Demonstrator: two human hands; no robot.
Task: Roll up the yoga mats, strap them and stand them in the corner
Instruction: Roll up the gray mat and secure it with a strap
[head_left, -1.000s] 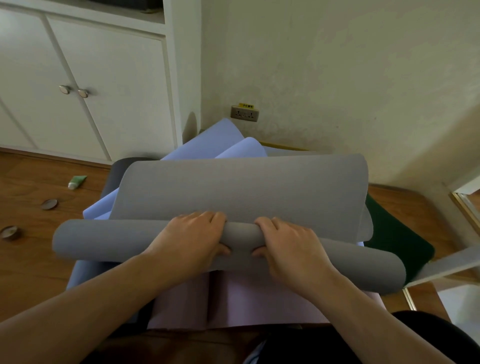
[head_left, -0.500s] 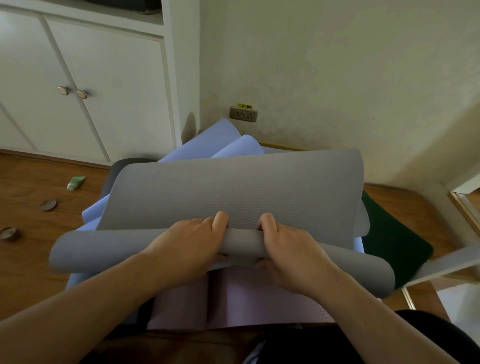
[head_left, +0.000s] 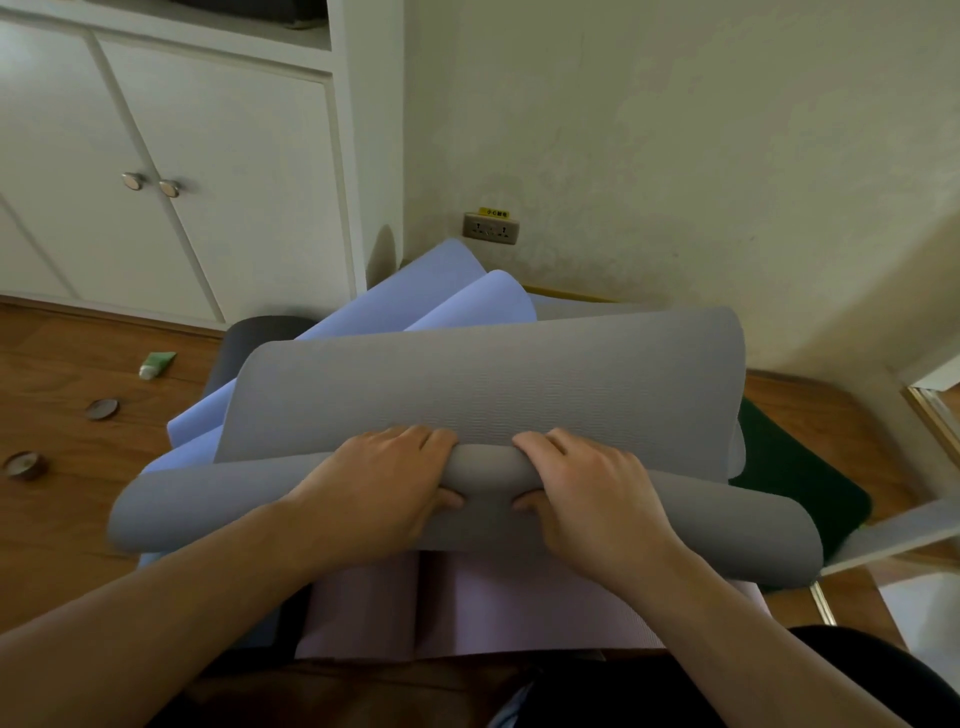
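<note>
The grey mat (head_left: 483, 384) lies on top of a pile of other mats on the wooden floor (head_left: 62, 519), near the corner of the room. Its near end is already a roll, and the flat part reaches toward the wall. The left hand (head_left: 379, 483) and the right hand (head_left: 587, 488) sit close together at the middle of the roll, fingers curled over the top and thumbs under it, so both grip it firmly. I think this central hold keeps the roll tight and even while it turns forward. A lilac mat (head_left: 441, 301), a pink mat (head_left: 467, 603) and a dark green mat (head_left: 795, 467) wait below
</note>
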